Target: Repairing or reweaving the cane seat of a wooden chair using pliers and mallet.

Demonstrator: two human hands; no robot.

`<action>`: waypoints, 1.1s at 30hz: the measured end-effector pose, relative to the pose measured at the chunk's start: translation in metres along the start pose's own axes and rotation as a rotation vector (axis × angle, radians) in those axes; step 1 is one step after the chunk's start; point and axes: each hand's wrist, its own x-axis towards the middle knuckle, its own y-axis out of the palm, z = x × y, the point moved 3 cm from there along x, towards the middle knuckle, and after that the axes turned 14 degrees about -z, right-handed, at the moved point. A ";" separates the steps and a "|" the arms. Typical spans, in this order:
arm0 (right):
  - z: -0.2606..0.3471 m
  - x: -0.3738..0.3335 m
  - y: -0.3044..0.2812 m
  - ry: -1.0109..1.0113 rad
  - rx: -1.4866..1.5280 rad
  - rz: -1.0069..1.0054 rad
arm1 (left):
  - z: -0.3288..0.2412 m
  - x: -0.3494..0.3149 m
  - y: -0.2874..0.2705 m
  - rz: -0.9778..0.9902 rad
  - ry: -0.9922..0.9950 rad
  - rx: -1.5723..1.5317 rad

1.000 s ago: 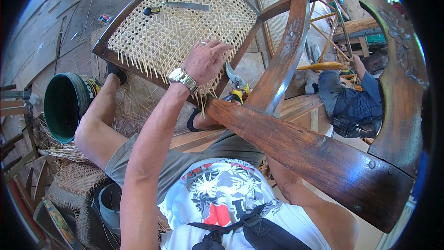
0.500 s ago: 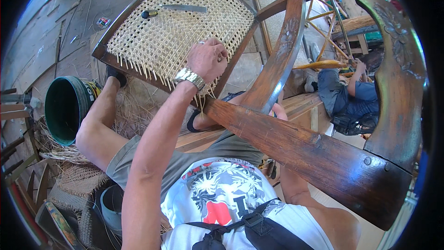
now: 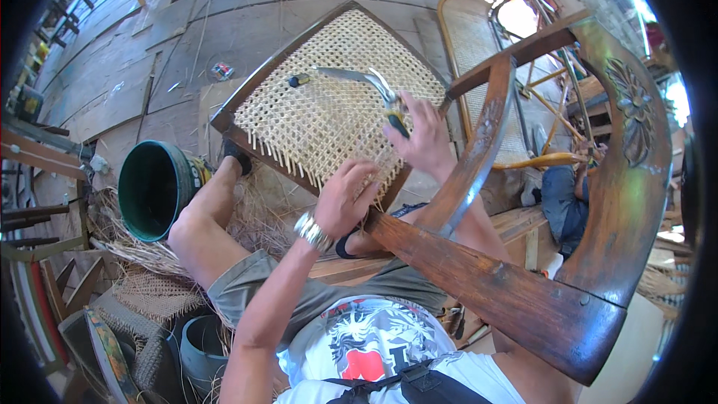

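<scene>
A woven cane seat (image 3: 329, 67) in a dark wooden frame lies before me, cane ends sticking out along its near edge. My left hand (image 3: 348, 198), wearing a metal watch, rests at that edge with fingers bent and thumb apart; no held thing shows. Over the seat's right side, my right hand (image 3: 425, 138) grips a pair of cutters (image 3: 387, 95) with bright curved metal jaws and black-and-yellow handles. Their exact kind is unclear. A knife (image 3: 299, 80) with a dark handle lies on the cane. The chair's carved wooden back (image 3: 493, 277) slants across my right forearm, partly hiding it.
A dark green bucket (image 3: 155, 191) stands left of my leg, near loose cane scraps (image 3: 262, 206). Another caned frame (image 3: 479, 67) leans at the far right. Beyond the chair back sits another person (image 3: 565, 206). A grey-blue bucket (image 3: 203, 352) is at lower left.
My right hand has come up over the seat with the cutters. My left hand has loosened its closed grip and shifted toward the seat's near corner. The view has shifted too.
</scene>
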 end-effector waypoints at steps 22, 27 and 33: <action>0.035 -0.145 0.011 0.706 1.493 0.355 | 0.068 -0.030 -0.026 -0.068 -1.022 -0.180; 0.056 -0.113 0.030 0.716 1.377 -0.111 | 0.104 -0.002 0.000 -0.345 -0.688 -0.228; 0.025 -0.070 0.074 0.543 1.400 -0.204 | 0.137 0.034 -0.027 -0.150 -0.614 -0.149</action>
